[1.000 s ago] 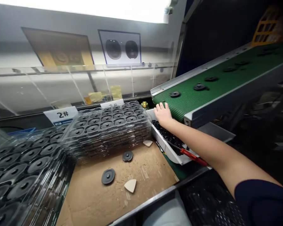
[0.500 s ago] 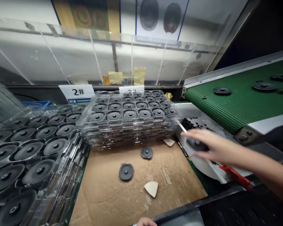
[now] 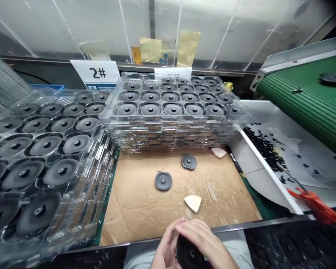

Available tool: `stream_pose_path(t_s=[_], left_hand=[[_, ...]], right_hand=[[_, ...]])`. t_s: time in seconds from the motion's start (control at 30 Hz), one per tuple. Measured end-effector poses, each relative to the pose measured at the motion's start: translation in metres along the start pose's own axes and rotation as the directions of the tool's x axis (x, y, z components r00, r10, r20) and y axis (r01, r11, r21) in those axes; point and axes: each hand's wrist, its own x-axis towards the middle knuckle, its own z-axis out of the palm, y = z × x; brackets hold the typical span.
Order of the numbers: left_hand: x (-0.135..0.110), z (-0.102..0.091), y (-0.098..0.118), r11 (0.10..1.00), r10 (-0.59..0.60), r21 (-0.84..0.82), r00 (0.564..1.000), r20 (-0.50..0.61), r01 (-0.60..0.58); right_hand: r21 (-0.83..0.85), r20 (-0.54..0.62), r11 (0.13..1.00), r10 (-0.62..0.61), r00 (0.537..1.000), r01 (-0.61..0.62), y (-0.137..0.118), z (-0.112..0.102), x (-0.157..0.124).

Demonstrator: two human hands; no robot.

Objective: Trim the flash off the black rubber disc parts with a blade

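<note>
At the near edge of the work surface, both hands close around a black round disc [image 3: 188, 254] with a small central stub. My left hand [image 3: 165, 244] grips it from the left, fingers curled along its rim. From the right, my right hand [image 3: 205, 239] lies over the disc's upper edge, fingertips meeting those of the left. Just beyond the hands, a pale wedge-shaped piece [image 3: 194, 203] rests on the cardboard sheet [image 3: 134, 220]. Farther off on the cardboard lie two similar dark discs, a nearer disc [image 3: 163, 181] and a farther disc [image 3: 188, 161].
Stacked clear trays [image 3: 168, 129] of discs stand behind the cardboard, with another tray stack [image 3: 81, 194] on the left. At right, a white bin [image 3: 268, 186] holds small black parts and a red-handled tool [image 3: 316, 205]. A green conveyor [image 3: 310, 108] carries a disc above it.
My right hand has come from over the white bin to the near edge, bringing the disc to my left hand. The view has tilted down and shifted.
</note>
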Motion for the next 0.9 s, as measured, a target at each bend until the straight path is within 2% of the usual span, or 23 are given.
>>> stream_pose_path(t_s=[0.07, 0.1, 0.17, 0.23, 0.3, 0.4, 0.5, 0.6, 0.7, 0.73, 0.83, 0.9], left_hand=[[-0.005, 0.003, 0.006, 0.998, -0.008, -0.061, 0.999, -0.033, 0.006], [-0.007, 0.005, 0.010, 0.995, -0.015, -0.100, 0.999, -0.038, 0.011], [-0.011, 0.009, 0.017, 0.984, -0.014, -0.177, 0.999, -0.044, 0.006], [-0.013, 0.010, 0.024, 0.969, 0.025, -0.242, 0.997, -0.075, -0.043], [-0.013, 0.010, 0.029, 0.956, 0.067, -0.278, 0.991, -0.116, -0.097], [-0.012, 0.007, 0.033, 0.946, 0.113, -0.288, 0.984, -0.139, -0.150], [-0.012, 0.006, 0.034, 0.944, 0.155, -0.267, 0.974, -0.164, -0.195], [-0.011, 0.011, 0.035, 0.947, 0.180, -0.231, 0.965, -0.192, -0.223], [-0.010, 0.021, 0.034, 0.950, 0.203, -0.194, 0.955, -0.217, -0.246], [-0.009, 0.024, 0.033, 0.952, 0.202, -0.183, 0.952, -0.229, -0.246], [-0.009, 0.032, 0.031, 0.966, 0.165, -0.157, 0.957, -0.240, -0.206], [-0.010, 0.035, 0.031, 0.974, 0.147, -0.131, 0.956, -0.256, -0.185]], right_hand=[[-0.097, -0.005, 0.995, -0.009, 1.000, 0.009, -0.003, -0.003, 0.002], [-0.161, -0.011, 0.987, 0.026, 1.000, -0.027, -0.002, -0.007, 0.003], [-0.284, -0.061, 0.942, 0.166, 0.984, -0.176, 0.007, -0.016, 0.003], [-0.344, -0.154, 0.875, 0.307, 0.939, -0.342, 0.025, -0.019, 0.001], [-0.341, -0.187, 0.848, 0.362, 0.913, -0.406, 0.045, -0.015, -0.002], [-0.285, -0.171, 0.872, 0.362, 0.917, -0.397, 0.071, -0.005, -0.005], [-0.206, -0.191, 0.892, 0.367, 0.910, -0.402, 0.078, -0.007, 0.002], [-0.101, -0.194, 0.905, 0.389, 0.901, -0.413, 0.057, -0.021, 0.020], [0.005, -0.160, 0.923, 0.380, 0.911, -0.384, 0.010, -0.032, 0.042], [0.045, -0.139, 0.934, 0.357, 0.924, -0.354, -0.007, -0.034, 0.049], [0.133, -0.070, 0.982, 0.142, 0.987, -0.131, -0.047, -0.036, 0.065], [0.147, 0.087, 0.984, 0.093, 0.992, -0.105, -0.057, -0.036, 0.072]])
